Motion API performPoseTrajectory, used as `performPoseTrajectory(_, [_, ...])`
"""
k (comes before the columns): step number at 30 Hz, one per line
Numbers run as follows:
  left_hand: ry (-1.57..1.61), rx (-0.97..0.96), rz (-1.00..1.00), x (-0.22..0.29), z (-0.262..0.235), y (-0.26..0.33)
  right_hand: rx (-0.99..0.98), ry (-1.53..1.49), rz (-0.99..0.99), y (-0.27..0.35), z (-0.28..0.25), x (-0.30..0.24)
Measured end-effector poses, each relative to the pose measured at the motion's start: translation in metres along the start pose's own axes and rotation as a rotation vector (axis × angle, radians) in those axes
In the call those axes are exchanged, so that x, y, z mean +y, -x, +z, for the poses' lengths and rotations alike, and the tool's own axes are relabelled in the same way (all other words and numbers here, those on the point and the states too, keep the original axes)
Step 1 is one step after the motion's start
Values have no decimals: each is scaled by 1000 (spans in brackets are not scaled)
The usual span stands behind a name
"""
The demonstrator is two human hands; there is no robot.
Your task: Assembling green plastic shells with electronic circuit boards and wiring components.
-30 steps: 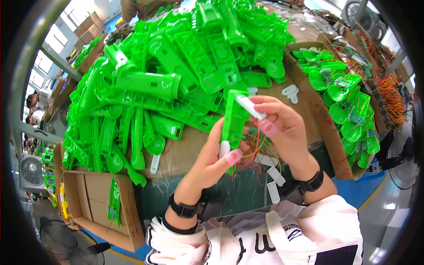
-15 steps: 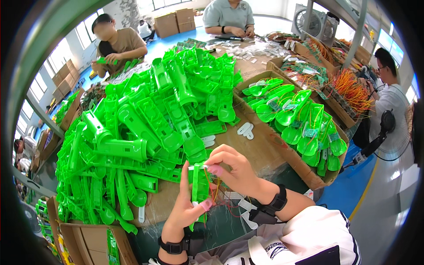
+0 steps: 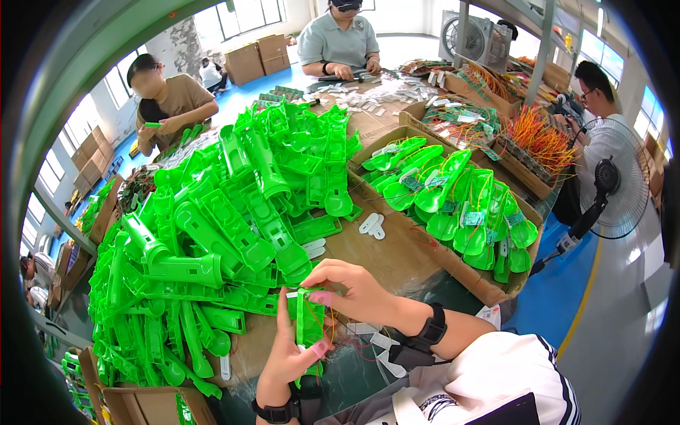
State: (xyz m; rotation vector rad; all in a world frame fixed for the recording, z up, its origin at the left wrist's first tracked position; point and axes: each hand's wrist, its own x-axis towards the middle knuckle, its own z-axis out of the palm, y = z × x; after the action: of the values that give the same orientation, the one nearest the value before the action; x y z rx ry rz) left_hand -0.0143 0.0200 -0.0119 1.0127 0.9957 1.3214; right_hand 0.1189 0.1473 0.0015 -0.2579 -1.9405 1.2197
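A table [image 3: 397, 248] covered in brown cardboard fills the scene. A big heap of green shells [image 3: 227, 219] covers its left and middle. To the right, a cardboard box [image 3: 489, 283] holds green parts fitted with small circuit boards. Farther right, a tray [image 3: 538, 142] holds orange wires. White pieces [image 3: 372, 225] lie between heap and box. Near the bottom centre, the left hand [image 3: 287, 358] grips a green handle [image 3: 309, 322] upright, fingers wrapped around it. The right hand [image 3: 350, 290] pinches the handle's top, fingers closed on it, thin wires trailing beside.
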Motion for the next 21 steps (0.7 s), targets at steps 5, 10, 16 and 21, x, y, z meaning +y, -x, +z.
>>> performPoseTrajectory(5, [-24,2,-2,-2,-2,-2,26,-2,2,1,-1,-1])
performPoseTrajectory(10, [-14,48,-15,-3,-4,-1,73,52,-31,1,1,1])
performPoseTrajectory(16, [-57,129,-54,0,1,-4,84,121,-55,2,0,7])
performPoseTrajectory(21, [-93,130,-51,-4,-3,-3,163,181,-71,2,12,22])
